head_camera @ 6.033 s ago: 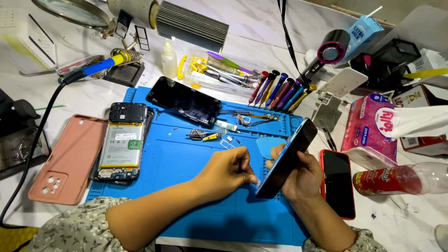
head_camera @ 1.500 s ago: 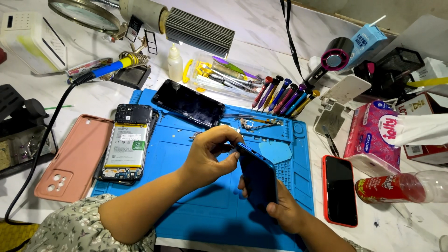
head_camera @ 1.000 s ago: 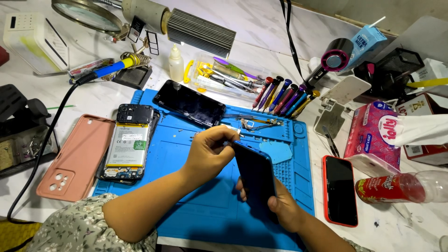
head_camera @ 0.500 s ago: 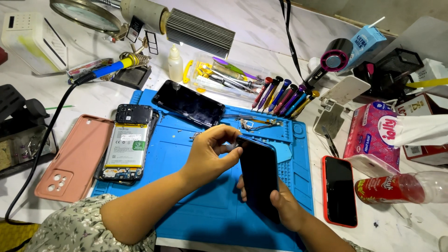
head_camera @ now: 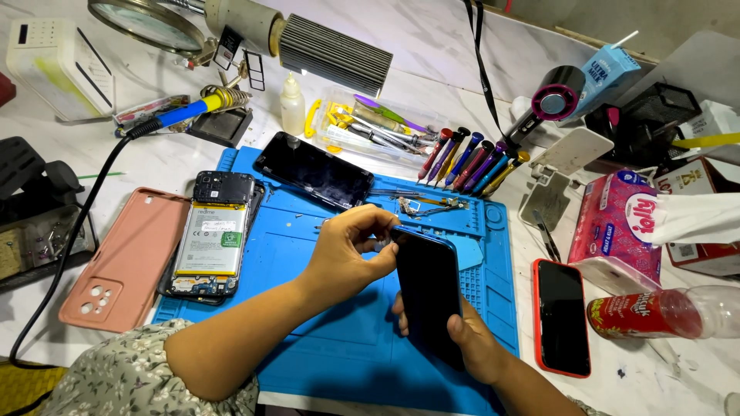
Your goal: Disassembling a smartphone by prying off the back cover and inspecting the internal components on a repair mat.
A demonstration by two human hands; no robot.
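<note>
1. My right hand (head_camera: 470, 343) grips the dark phone (head_camera: 428, 296) from below and behind, fingers wrapped round its lower half, screen side facing me, the body held nearly upright over the blue mat (head_camera: 308, 339)
2. My left hand (head_camera: 351, 254) is at the phone's top left corner; thumb and forefinger are pinched narrow there on something too small to make out
3. The phone is held above the right half of the mat, clear of its surface, just in front of the mat's moulded trays
4. An opened phone (head_camera: 210, 243) lies back-up on the mat's left edge, battery and board exposed
5. A pink case (head_camera: 127, 258) lies just beside it to the left, on the bare bench (head_camera: 462, 54)
6. A detached dark screen panel (head_camera: 314, 169) lies tilted across the mat's far edge
7. A row of screwdrivers (head_camera: 470, 160) stands at the mat's far right corner, with a clear tray of tools (head_camera: 370, 131) just behind
8. A soldering iron (head_camera: 181, 114) with a blue grip rests on its stand at far left
9. A second phone in a red case (head_camera: 561, 316) lies screen-up right of the mat, near a tissue pack (head_camera: 617, 227) and a plastic bottle (head_camera: 667, 314) on its side
</note>
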